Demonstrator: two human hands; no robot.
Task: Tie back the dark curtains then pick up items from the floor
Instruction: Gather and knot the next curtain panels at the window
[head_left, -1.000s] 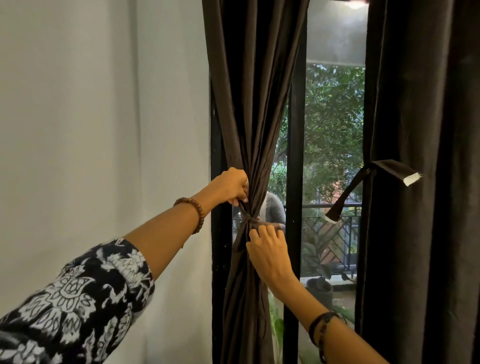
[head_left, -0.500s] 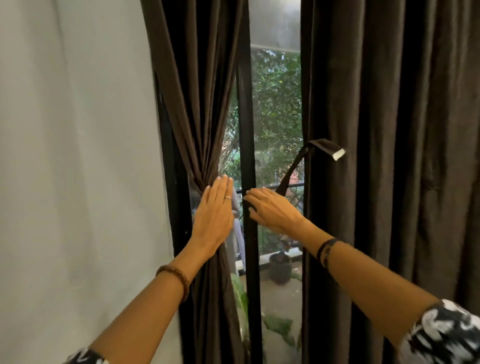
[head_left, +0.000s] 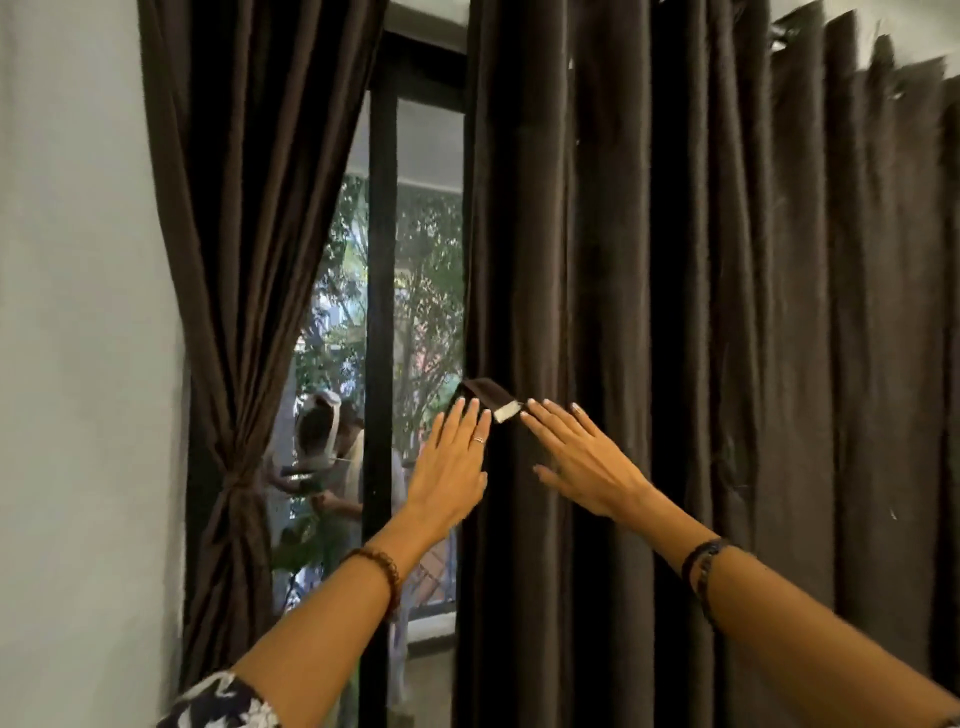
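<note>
Curtains: left curtain (head_left: 244, 312) is gathered and tied by the wall; right curtain (head_left: 675, 338) hangs loose, its tie strap (head_left: 488, 397) dangling unfastened. Floor pickup not begun, floor unseen. Left hand (head_left: 452, 467) and right hand (head_left: 587, 457) reach forward, fingers straight, holding nothing, flanking the strap.

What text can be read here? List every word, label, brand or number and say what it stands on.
None: no frame shows readable text.
The white tab at the end of the tie-back strap is blank.
The left curtain, right curtain and wall bear no print.
</note>
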